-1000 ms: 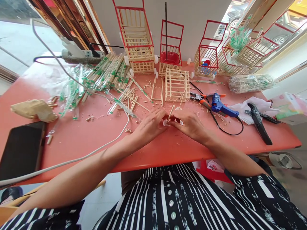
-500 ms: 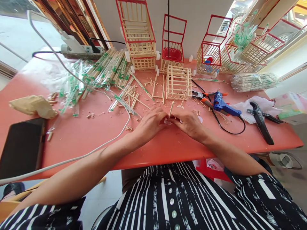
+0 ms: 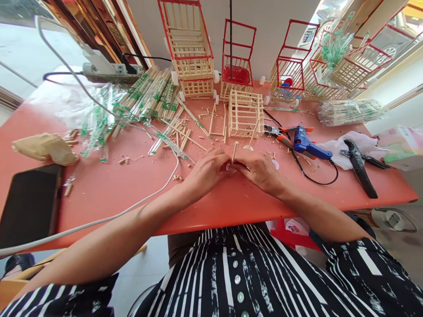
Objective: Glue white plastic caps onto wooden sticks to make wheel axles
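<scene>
While reaching over the red desk (image 3: 211, 209) with both arms, holds a short stick (image 3: 235, 152) between left hand (image 3: 209, 169) and right hand (image 3: 262, 171). Has the stick nearly straight up, tipped only a little, with the top poking out above the fingers and the low end hidden down between them. Bends the left fingers closed around that low end and presses the right fingers closed on it from the other side. Cannot tell the exact place of each fingertip, with the tips tucked out of sight. Has a little white piece (image 3: 228, 167) by the left fingertips, too covered to name.

Just past the right hand, has a thin stick (image 3: 254, 134) slanting up from a white disc (image 3: 247, 148), in front of a pale wooden cage (image 3: 246, 113). Near the right wrist, has one more white circle (image 3: 275, 164) flat on the desk. Farther to the right, has orange-handled pliers (image 3: 284, 140), then a blue glue gun (image 3: 309, 148), then a black tool (image 3: 361, 169) near the edge.

On the left side, has a pile of wrapped sticks (image 3: 153, 99), some loose sticks (image 3: 185, 138), lots of tiny wood crumbs, and a dark phone (image 3: 31, 204) at the far end. Along the back, has wooden carts (image 3: 193, 66) with red edges and white wheels, one with a red bowl (image 3: 236, 75) inside.
</scene>
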`<state>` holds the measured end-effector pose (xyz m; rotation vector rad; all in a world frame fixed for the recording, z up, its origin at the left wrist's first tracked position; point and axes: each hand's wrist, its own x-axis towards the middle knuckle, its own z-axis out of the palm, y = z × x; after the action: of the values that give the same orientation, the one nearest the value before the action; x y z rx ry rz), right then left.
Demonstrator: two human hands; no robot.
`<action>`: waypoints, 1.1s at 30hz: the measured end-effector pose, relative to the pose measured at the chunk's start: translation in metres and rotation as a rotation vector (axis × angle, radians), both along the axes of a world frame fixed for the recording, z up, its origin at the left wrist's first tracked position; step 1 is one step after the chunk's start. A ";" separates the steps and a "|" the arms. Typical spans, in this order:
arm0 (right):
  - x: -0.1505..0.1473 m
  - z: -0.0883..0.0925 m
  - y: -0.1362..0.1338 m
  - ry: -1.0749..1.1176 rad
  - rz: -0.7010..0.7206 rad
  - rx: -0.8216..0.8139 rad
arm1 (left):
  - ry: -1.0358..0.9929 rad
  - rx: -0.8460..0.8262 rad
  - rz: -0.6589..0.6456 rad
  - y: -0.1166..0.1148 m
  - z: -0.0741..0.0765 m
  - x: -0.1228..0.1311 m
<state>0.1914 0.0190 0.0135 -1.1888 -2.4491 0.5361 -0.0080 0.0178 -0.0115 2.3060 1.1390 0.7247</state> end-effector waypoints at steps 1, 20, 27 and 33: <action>0.001 0.000 0.001 -0.010 -0.004 -0.007 | 0.001 -0.001 0.003 0.000 0.000 0.000; 0.032 0.025 -0.024 -0.438 -0.085 0.124 | 0.081 0.030 0.131 0.012 0.006 0.000; 0.044 0.035 -0.058 -0.221 -0.051 0.117 | -0.008 0.146 0.223 0.010 0.031 -0.022; 0.039 0.038 -0.064 -0.110 -0.143 0.167 | -0.274 0.144 0.184 -0.002 0.048 -0.018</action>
<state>0.2305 -0.0448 0.0516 -1.3413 -2.4198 0.2264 -0.0257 0.0163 0.0370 2.1470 1.2131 1.1861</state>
